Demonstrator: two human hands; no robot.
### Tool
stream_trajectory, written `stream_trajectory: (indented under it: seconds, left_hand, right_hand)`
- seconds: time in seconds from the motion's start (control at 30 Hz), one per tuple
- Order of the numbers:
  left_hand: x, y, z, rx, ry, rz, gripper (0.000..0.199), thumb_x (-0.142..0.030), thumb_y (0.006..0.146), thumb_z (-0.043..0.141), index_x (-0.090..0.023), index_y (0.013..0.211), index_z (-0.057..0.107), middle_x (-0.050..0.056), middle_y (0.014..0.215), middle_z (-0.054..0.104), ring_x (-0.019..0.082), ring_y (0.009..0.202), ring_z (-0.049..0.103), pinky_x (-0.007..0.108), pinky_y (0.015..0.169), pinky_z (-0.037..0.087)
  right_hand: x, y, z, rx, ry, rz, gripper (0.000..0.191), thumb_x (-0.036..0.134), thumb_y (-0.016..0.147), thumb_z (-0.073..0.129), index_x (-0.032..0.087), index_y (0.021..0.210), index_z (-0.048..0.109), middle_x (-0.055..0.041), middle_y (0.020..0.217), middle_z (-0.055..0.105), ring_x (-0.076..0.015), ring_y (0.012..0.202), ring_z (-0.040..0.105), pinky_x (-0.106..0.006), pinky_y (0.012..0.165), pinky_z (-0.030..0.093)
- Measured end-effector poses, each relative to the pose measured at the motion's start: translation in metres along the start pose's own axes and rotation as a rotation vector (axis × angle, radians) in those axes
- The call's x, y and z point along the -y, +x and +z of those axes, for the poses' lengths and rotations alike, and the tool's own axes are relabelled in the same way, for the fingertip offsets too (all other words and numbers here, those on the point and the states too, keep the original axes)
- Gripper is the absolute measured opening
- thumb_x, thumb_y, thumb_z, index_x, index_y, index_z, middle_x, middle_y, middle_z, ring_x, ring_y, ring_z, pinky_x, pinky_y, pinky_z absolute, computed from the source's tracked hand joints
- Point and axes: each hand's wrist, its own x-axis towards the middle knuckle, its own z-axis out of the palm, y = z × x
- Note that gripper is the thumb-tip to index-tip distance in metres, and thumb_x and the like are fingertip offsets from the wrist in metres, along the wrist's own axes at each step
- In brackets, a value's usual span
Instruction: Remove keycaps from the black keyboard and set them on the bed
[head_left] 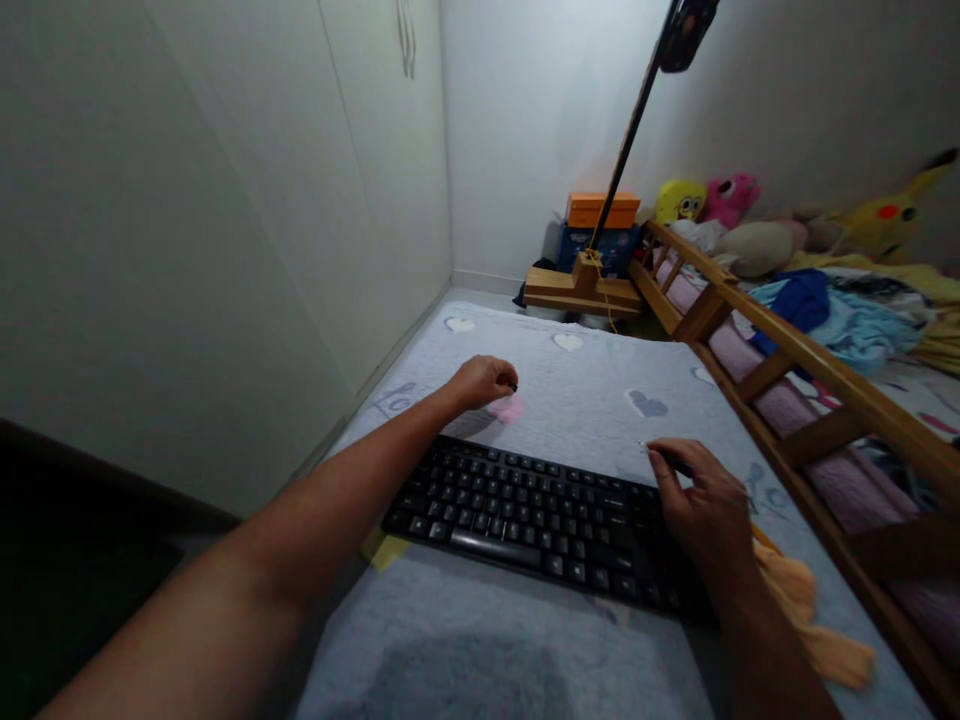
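A black keyboard [517, 515] lies on the blanket-covered surface in front of me, its keys facing up. Beyond its back edge, my left hand [484, 382] is closed in a pinch on a small black piece [513, 387], too small to name for certain. My right hand [694, 490] is over the keyboard's right end, closed around a slim tool [677, 462] with a dark handle and a thin metal tip pointing left. My right hand and forearm hide part of the keyboard's right side.
An orange cloth [795, 590] lies right of my right wrist. Yellow material [386, 550] shows at the keyboard's front left corner. A wooden bed rail [810, 370] runs along the right, a pale wardrobe [247, 200] on the left. A pole on a wooden base [551, 285] stands behind.
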Motion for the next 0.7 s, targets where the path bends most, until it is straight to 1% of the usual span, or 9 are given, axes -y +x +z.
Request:
stream_trajectory:
  seconds: [0.07,0.17,0.27,0.4,0.5,0.53,0.6,0.63,0.7]
  left_hand:
    - [-0.001,0.009,0.002,-0.02,0.075,0.027,0.019,-0.021,0.072,0.063,-0.019,0.087,0.075,0.004,0.084,0.071,0.017,0.079,0.06,0.029,0.074,0.043]
    - [-0.003,0.013,0.005,-0.055,0.179,0.059,0.018,-0.023,0.074,0.063,-0.023,0.086,0.076,0.006,0.098,0.069,0.022,0.094,0.057,0.034,0.084,0.041]
    - [-0.005,0.01,0.01,-0.066,0.255,0.081,0.019,-0.026,0.074,0.064,-0.026,0.089,0.076,0.006,0.106,0.068,0.024,0.099,0.053,0.037,0.085,0.039]
    - [-0.004,0.004,0.016,-0.038,0.33,0.124,0.018,-0.031,0.073,0.066,-0.028,0.087,0.076,0.004,0.107,0.067,0.025,0.1,0.05,0.038,0.084,0.037]
    - [-0.003,0.002,0.018,-0.022,0.369,0.145,0.018,-0.033,0.074,0.065,-0.028,0.087,0.077,0.005,0.106,0.067,0.026,0.1,0.049,0.038,0.083,0.036]
    - [-0.003,0.001,0.019,-0.022,0.378,0.148,0.018,-0.033,0.074,0.065,-0.028,0.088,0.076,0.005,0.106,0.067,0.026,0.101,0.049,0.038,0.083,0.036]
    - [-0.003,0.0,0.018,-0.025,0.388,0.149,0.02,-0.033,0.074,0.065,-0.028,0.09,0.076,0.006,0.107,0.066,0.026,0.102,0.049,0.039,0.083,0.036]
    - [-0.003,-0.001,0.017,-0.028,0.389,0.147,0.021,-0.033,0.074,0.066,-0.028,0.092,0.076,0.006,0.107,0.066,0.026,0.102,0.049,0.039,0.083,0.036]
    - [-0.003,-0.005,0.014,-0.039,0.386,0.138,0.024,-0.032,0.074,0.067,-0.028,0.096,0.075,0.006,0.109,0.066,0.026,0.102,0.049,0.039,0.084,0.037]
  right_hand:
    - [0.0,-0.001,0.001,-0.013,-0.007,-0.018,0.014,0.028,0.09,0.053,0.019,0.091,0.063,-0.005,0.089,0.067,-0.0183,0.083,0.064,-0.031,0.079,0.05]
    - [0.001,-0.001,0.0,-0.007,0.01,-0.002,0.013,0.027,0.09,0.053,0.02,0.092,0.063,-0.005,0.09,0.067,-0.0185,0.085,0.064,-0.031,0.08,0.05]
    - [0.005,0.0,-0.002,0.018,0.083,0.047,0.015,0.029,0.09,0.053,0.02,0.087,0.065,-0.0054,0.092,0.066,-0.0189,0.088,0.063,-0.032,0.083,0.049]
    - [0.011,0.014,0.003,0.108,0.227,0.172,0.026,0.033,0.09,0.051,0.02,0.074,0.067,-0.0067,0.096,0.066,-0.0202,0.093,0.062,-0.034,0.083,0.048]
    - [0.016,0.033,0.016,0.201,0.337,0.195,0.022,0.029,0.086,0.051,0.019,0.085,0.07,-0.0075,0.104,0.066,-0.0214,0.1,0.061,-0.036,0.089,0.047]
    - [0.018,0.04,0.022,0.245,0.38,0.205,0.022,0.026,0.084,0.05,0.019,0.09,0.07,-0.0079,0.107,0.065,-0.0208,0.098,0.062,-0.035,0.087,0.048]
    - [0.024,0.054,0.036,0.33,0.46,0.257,0.029,0.018,0.08,0.046,0.017,0.099,0.069,-0.0075,0.108,0.063,-0.0165,0.083,0.064,-0.032,0.078,0.051]
    - [0.027,0.061,0.043,0.366,0.443,0.256,0.032,0.014,0.077,0.045,0.017,0.098,0.069,-0.0065,0.104,0.064,-0.0153,0.079,0.063,-0.031,0.077,0.05]
    - [0.033,0.073,0.059,0.429,0.339,0.212,0.035,0.007,0.071,0.045,0.019,0.091,0.072,-0.0048,0.097,0.065,-0.0161,0.086,0.061,-0.029,0.084,0.047]
